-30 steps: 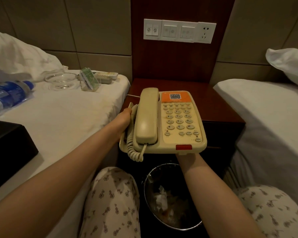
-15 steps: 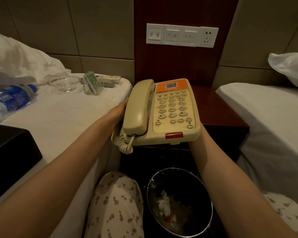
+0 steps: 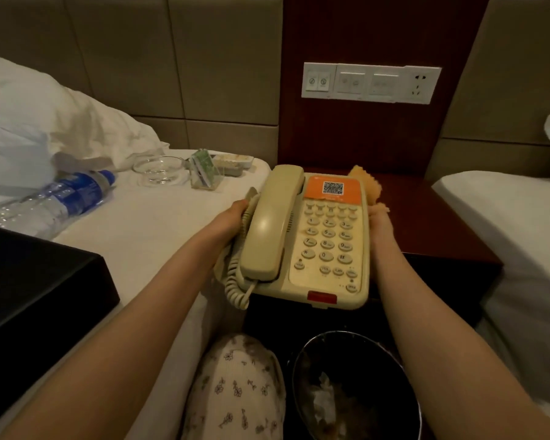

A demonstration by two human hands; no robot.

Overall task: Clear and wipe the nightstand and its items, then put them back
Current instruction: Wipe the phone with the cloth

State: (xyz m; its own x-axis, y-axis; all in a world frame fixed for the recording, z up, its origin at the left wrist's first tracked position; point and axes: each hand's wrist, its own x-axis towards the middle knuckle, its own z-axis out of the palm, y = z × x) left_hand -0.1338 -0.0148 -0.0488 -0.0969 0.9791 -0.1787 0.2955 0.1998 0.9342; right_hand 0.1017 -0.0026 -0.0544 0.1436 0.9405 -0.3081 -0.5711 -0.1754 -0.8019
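Reddish nightstand (image 3: 426,211) (between white beds (image 3: 146,230)); left hand (image 3: 235,214) and right hand (image 3: 378,219) each grip the telephone (image 3: 318,242).

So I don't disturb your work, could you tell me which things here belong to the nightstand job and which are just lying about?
Job: telephone in left hand and right hand, orange cloth, nightstand; probably the glass dish and card holder on the bed.
Lying about: waste bin, switch panel, pillow; perhaps water bottle, black box.

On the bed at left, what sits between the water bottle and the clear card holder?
A clear glass dish lies between the water bottle and the card holder; the head view shows it.
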